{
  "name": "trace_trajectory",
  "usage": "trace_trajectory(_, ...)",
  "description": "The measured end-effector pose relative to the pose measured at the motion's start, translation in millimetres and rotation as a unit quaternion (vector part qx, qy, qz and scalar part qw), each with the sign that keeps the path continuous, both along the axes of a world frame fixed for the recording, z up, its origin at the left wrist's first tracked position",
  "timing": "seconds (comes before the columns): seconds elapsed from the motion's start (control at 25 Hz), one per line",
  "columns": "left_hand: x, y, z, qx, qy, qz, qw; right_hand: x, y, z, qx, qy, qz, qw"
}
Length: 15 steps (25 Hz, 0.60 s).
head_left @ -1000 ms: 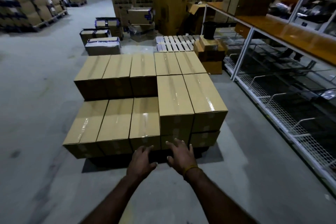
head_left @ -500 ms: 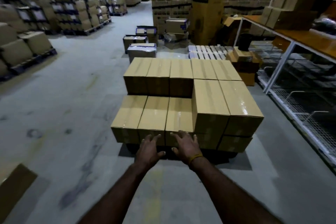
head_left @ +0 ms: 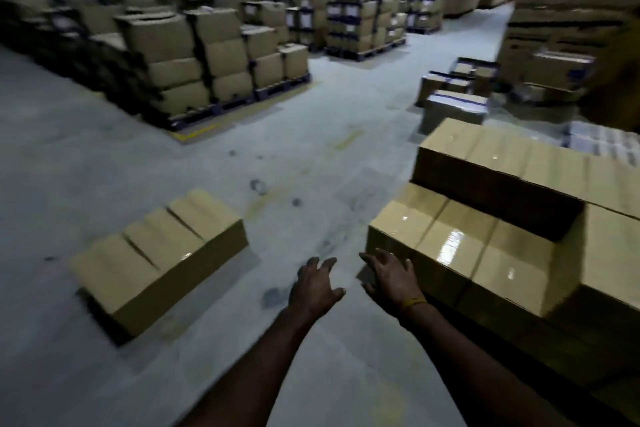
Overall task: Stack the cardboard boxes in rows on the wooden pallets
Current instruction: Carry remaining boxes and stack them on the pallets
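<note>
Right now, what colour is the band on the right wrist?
Yellow; the wristband shows in the head view, just behind the right hand.

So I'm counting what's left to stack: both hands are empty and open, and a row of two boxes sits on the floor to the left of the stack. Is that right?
Not quite. The head view shows three boxes in the row on the floor, not two. The rest holds: the left hand and right hand are open and empty, and the row lies left of the stack.

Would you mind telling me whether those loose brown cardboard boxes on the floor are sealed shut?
Shut: the loose brown cardboard boxes show closed top flaps.
</note>
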State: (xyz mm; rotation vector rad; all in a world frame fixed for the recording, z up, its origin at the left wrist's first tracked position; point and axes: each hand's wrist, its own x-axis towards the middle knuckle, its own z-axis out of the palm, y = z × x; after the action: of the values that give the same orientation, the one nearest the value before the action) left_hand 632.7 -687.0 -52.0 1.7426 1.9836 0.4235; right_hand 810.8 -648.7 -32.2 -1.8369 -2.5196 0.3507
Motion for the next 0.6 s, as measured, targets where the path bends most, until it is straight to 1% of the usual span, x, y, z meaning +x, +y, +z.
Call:
trace_trajectory(0.28,-118,3,-19,-0.015,0.001,0.167,0.986,-132,58,-10,-0.010,0.009,0.163,0.987)
trace_trajectory(0.4,-157,19,-25,-0.018,0.003,0.228,0.973,-175,93,-13,-0.011,0.002,0.220,0.975)
trace_trajectory(0.6,-206,59,-22,-0.028,0.006,0.324,0.946,-238,168,-9,-0.029,0.022,0.296,0.955)
